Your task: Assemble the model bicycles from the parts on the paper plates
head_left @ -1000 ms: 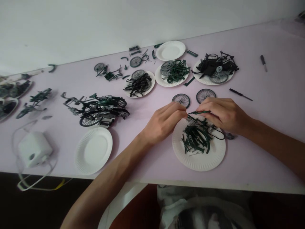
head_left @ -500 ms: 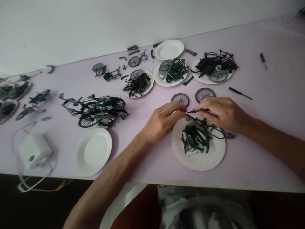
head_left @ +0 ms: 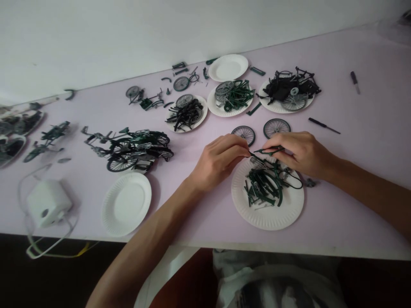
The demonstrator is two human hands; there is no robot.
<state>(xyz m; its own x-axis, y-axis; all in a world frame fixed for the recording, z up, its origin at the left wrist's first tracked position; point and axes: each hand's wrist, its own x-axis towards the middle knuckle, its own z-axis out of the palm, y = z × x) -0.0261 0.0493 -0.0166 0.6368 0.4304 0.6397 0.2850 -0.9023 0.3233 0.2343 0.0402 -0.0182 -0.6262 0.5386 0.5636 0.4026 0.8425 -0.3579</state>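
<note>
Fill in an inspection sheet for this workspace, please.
Surface: pale pink table.
Job's things: green bicycle parts on the nearest paper plate; two wheels beyond it.
Clutter: two screwdrivers at right; model bicycles at left.
Hands: right holds a thin green part; left is beside it, its grip unclear.
Cables: white cable at the white box, looping over the front edge.
Surroundings: pale wall behind; bystanders, nothing seen.

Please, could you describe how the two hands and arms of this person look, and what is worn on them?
The left hand and the right hand are both bare, with no glove, ring or watch to be seen. The forearms show no sleeves, bracelets or clear markings. Lower down, a greyish top with a blurred print is partly visible.
</note>
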